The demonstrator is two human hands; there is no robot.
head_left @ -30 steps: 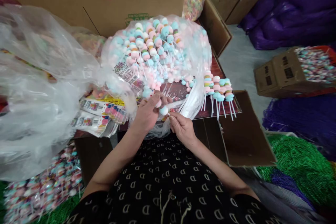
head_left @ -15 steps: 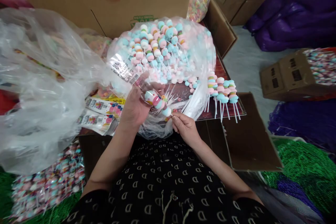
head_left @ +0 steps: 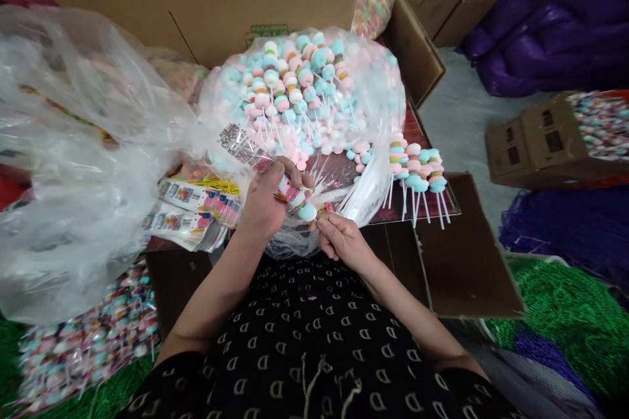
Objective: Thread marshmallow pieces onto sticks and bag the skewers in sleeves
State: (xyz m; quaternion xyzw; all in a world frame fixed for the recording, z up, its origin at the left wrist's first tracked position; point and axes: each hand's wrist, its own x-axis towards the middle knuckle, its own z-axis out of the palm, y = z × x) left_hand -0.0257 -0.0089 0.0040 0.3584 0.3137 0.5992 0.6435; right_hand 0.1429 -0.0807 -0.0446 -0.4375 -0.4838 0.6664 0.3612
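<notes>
A marshmallow skewer [head_left: 307,211] with pink, blue and white pieces is held low over the near edge of the table. My left hand [head_left: 265,203] is closed around its upper part and a clear printed wrapper [head_left: 246,149], which sticks up past the fingers. How far the wrapper covers the skewer is partly hidden by that hand. At the lower end, my right hand [head_left: 345,239] pinches the stick between thumb and fingers. Just beyond the hands, a big clear bag [head_left: 378,88] holds many more skewers. Stacked flat printed wrappers [head_left: 184,219] lie left of my left hand.
Several skewers [head_left: 417,170] lie at the table's right corner, sticks over the edge. A large carton [head_left: 147,6] stands behind the bag. Crumpled plastic [head_left: 83,177] fills the left. Open cardboard [head_left: 466,255] is lower right, beside green strands [head_left: 565,314]. Wrapped sweets [head_left: 93,347] lie lower left.
My left hand has slid down along the skewer and its fingers have closed over the upper pieces. More of the wrapper now shows above it. My right hand keeps its pinch on the stick.
</notes>
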